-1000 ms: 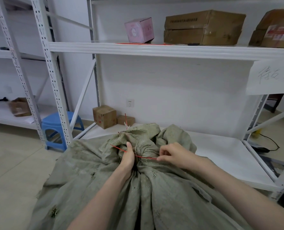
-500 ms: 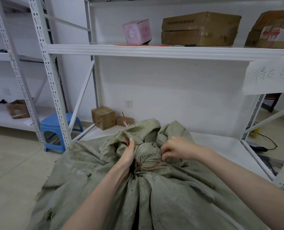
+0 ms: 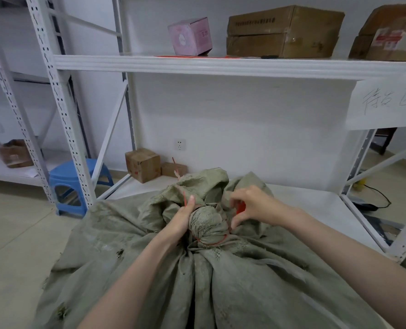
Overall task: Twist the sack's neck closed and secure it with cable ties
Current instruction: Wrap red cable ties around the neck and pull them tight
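A large grey-green woven sack [image 3: 221, 276] fills the lower middle of the head view. Its neck [image 3: 206, 222] is twisted into a tight knob. A thin red cable tie [image 3: 215, 242] loops around the base of that knob. My left hand [image 3: 181, 219] grips the neck from the left, thumb up, with one red end of the tie by the thumb. My right hand [image 3: 251, 207] is at the neck's right side, its fingers pinched on the other red end of the tie. The sack's loose mouth [image 3: 204, 184] flops behind both hands.
White metal shelving [image 3: 221, 64] stands right behind the sack, with a pink box [image 3: 190, 35] and cardboard boxes [image 3: 285, 32] on its upper shelf. A blue stool [image 3: 76, 181] and small cartons [image 3: 142, 165] sit at the left. A black cable [image 3: 375, 198] lies at the right.
The tie, first stretched straight between my hands, now curves around the neck's base. My right hand has moved up and back, drawing its end behind the knob. The left hand has stayed on the neck.
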